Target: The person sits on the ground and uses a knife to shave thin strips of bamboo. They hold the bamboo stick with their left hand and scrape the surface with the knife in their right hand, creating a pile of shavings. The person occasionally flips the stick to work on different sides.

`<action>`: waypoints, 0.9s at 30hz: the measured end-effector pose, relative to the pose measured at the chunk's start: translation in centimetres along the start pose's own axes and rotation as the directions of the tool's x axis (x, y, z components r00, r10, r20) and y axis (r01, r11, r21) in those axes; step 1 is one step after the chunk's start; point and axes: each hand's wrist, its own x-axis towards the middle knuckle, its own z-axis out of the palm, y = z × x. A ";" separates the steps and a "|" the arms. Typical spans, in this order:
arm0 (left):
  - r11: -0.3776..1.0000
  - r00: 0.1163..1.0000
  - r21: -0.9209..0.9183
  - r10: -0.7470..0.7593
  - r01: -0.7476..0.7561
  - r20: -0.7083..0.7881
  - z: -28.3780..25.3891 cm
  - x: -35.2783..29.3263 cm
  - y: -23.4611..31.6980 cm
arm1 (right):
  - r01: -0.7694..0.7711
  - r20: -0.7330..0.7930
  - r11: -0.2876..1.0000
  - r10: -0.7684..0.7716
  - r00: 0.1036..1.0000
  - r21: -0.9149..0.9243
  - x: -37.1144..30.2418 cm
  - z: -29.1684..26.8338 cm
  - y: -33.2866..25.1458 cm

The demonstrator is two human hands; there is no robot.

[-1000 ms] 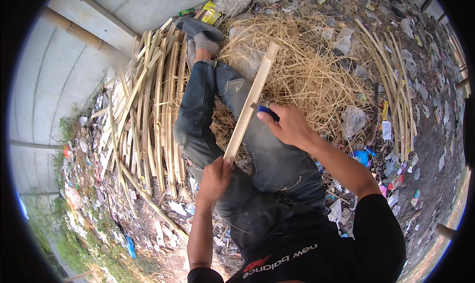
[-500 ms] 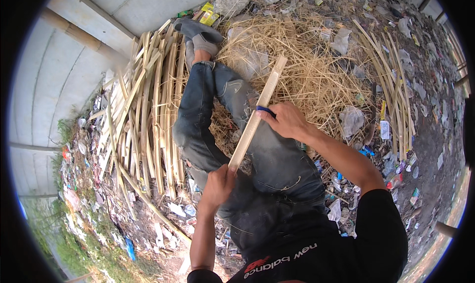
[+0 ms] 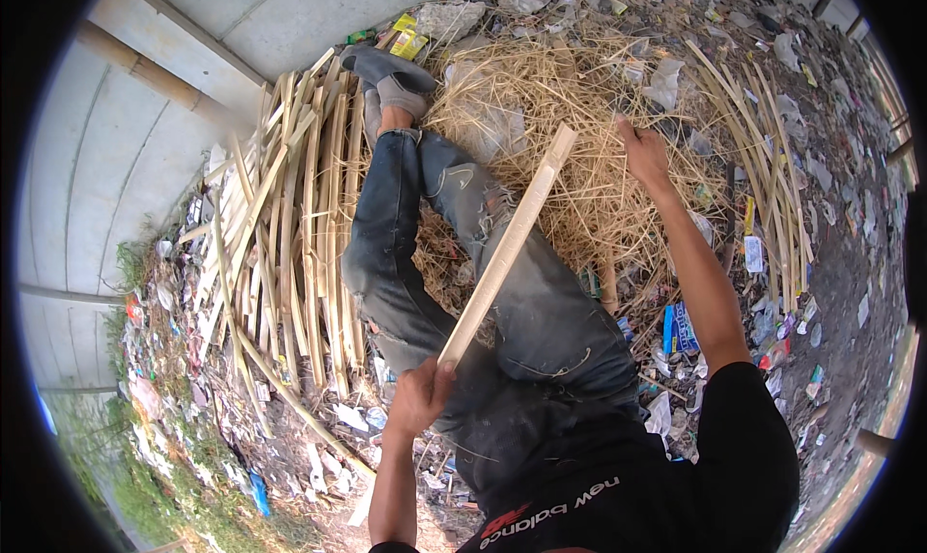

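The left hand point(image 3: 417, 398), grip closed, holds a flat, pale strip point(image 3: 507, 249) mid-frame; the right hand point(image 3: 645, 154), earlier at it, now hovers right of upper centre over tangled, fibrous shavings point(image 3: 584, 186), its grip unclear.

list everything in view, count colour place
held strip: one, tan, centre
strip pile: many, tan, left of centre
strip bundle: several, tan, far right
shavings: one heap, yellow, upper middle
litter: many, mixed colours, all around
plants: several, green, left edge
wall: one, grey, upper left
poles: several, brown, picture edges
shoes: count unclear, grey, top
trousers: one pair, blue-grey, centre
shirt: one, black, bottom
left hand: one, bare, gripping held strip
right hand: one, bare, over shavings
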 end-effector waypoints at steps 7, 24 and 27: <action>0.969 0.974 0.232 0.125 -0.079 -0.188 2.1 4.6 2.8 | 0.254 0.203 0.948 -0.291 0.935 0.190 -10.4 1.1 -8.0; 0.964 0.957 0.254 0.145 -0.080 -0.251 3.1 5.8 4.8 | 0.640 0.553 0.753 -0.601 0.577 0.151 -20.8 3.5 -11.5; 0.941 0.960 0.332 0.147 -0.062 -0.238 2.7 4.5 4.5 | 0.354 0.377 0.931 -0.359 0.854 0.086 -13.7 3.7 -9.7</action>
